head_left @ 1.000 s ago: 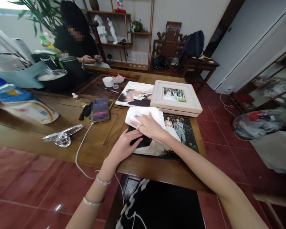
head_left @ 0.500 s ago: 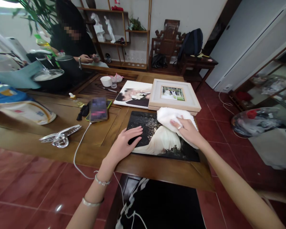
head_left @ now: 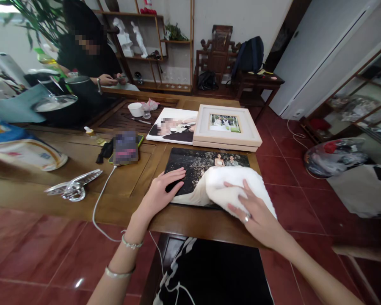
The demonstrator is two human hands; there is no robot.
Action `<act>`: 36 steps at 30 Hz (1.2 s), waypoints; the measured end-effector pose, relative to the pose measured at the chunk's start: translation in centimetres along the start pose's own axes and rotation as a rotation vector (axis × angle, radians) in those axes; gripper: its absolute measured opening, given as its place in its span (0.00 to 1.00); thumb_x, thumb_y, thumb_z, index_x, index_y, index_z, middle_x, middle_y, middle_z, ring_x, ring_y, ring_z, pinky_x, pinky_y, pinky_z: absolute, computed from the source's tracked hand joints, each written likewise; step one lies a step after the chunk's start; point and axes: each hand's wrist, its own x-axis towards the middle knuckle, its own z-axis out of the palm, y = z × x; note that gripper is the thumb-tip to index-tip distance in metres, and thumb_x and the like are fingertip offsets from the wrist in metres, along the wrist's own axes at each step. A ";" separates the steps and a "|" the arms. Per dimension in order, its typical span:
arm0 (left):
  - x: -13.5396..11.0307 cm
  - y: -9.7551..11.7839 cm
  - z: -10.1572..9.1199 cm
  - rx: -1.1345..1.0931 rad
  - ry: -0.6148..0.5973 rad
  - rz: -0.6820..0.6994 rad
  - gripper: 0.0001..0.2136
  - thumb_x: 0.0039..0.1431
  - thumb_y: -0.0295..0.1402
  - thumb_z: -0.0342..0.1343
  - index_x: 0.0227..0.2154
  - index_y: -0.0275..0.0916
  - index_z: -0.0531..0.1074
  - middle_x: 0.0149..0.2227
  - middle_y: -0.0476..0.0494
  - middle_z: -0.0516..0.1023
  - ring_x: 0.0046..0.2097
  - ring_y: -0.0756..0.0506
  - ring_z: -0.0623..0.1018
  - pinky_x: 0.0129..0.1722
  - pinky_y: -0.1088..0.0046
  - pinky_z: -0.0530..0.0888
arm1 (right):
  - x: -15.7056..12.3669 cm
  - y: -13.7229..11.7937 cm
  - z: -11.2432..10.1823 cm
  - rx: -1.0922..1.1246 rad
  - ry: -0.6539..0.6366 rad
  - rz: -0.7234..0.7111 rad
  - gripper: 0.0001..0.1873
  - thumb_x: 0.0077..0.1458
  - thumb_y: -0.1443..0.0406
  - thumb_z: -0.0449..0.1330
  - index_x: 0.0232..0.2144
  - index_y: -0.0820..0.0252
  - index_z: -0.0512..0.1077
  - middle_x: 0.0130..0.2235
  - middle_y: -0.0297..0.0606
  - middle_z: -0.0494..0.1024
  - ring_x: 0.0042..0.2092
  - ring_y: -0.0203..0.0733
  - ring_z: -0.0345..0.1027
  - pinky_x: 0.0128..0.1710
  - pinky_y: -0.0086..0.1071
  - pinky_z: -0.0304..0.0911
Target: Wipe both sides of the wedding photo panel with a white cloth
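A dark wedding photo panel point(head_left: 190, 165) lies flat at the table's near edge, with a couple and a long pale dress train on it. My left hand point(head_left: 161, 192) rests on the panel's left edge, its fingers stretched out and holding nothing. On the right part of the panel, a fluffy white cloth point(head_left: 222, 182) is pressed down under my right hand point(head_left: 249, 207), which has hold of it with fingers partly spread. The cloth covers the panel's lower right area. A ring shows on that hand.
Behind the panel are a stacked pale picture frame point(head_left: 254, 131) and a white-edged photo print point(head_left: 171, 137). Leftward lie a phone point(head_left: 126, 148) on a white cable, a silver hair claw point(head_left: 73, 186) and a blue-white packet point(head_left: 22, 146). Another person point(head_left: 85, 55) sits across the table.
My right hand has brought the white cloth down toward the near edge of the panel, uncovering the couple at its top. My left hand stays on the panel's left edge.
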 end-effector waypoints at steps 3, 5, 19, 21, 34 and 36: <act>0.0 0.0 0.0 0.003 0.001 0.007 0.12 0.63 0.35 0.53 0.46 0.43 0.76 0.52 0.42 0.77 0.56 0.40 0.74 0.58 0.53 0.67 | -2.1 -1.3 0.4 -0.001 -0.074 -0.063 0.15 0.64 0.61 0.50 0.26 0.56 0.69 0.60 0.44 0.67 0.62 0.53 0.57 0.66 0.56 0.34; -0.1 -0.1 0.0 0.006 0.001 0.006 0.12 0.63 0.35 0.53 0.46 0.43 0.76 0.52 0.42 0.77 0.56 0.40 0.74 0.58 0.53 0.67 | -2.5 -1.6 0.4 0.002 -0.108 -0.089 0.14 0.64 0.61 0.50 0.29 0.56 0.71 0.59 0.45 0.68 0.63 0.51 0.56 0.67 0.56 0.33; 0.1 0.0 -0.3 -0.021 -0.003 -0.002 0.11 0.62 0.35 0.55 0.45 0.43 0.76 0.52 0.42 0.77 0.55 0.39 0.74 0.59 0.53 0.66 | 7.6 4.1 -1.7 0.089 0.080 0.085 0.23 0.62 0.49 0.47 0.24 0.55 0.68 0.31 0.37 0.77 0.50 0.58 0.70 0.62 0.54 0.46; 0.1 0.0 -0.2 -0.026 -0.004 -0.005 0.11 0.62 0.35 0.55 0.45 0.43 0.76 0.52 0.42 0.77 0.56 0.39 0.74 0.59 0.54 0.66 | 8.4 4.9 -1.8 0.088 0.095 0.106 0.23 0.62 0.49 0.47 0.25 0.55 0.68 0.31 0.38 0.77 0.49 0.58 0.71 0.62 0.55 0.46; 0.0 0.0 -0.2 -0.004 -0.011 -0.013 0.11 0.62 0.34 0.54 0.46 0.43 0.76 0.52 0.43 0.76 0.56 0.41 0.74 0.58 0.55 0.66 | 1.0 -0.8 0.8 0.075 0.013 -0.048 0.14 0.64 0.59 0.50 0.29 0.57 0.68 0.53 0.43 0.74 0.61 0.54 0.60 0.66 0.55 0.35; 0.0 0.0 -0.2 0.003 -0.019 -0.018 0.12 0.63 0.35 0.54 0.46 0.43 0.76 0.53 0.42 0.76 0.56 0.40 0.74 0.58 0.54 0.66 | -0.7 -1.9 1.1 0.052 -0.041 -0.071 0.13 0.64 0.61 0.50 0.30 0.58 0.69 0.55 0.46 0.72 0.63 0.52 0.57 0.66 0.55 0.33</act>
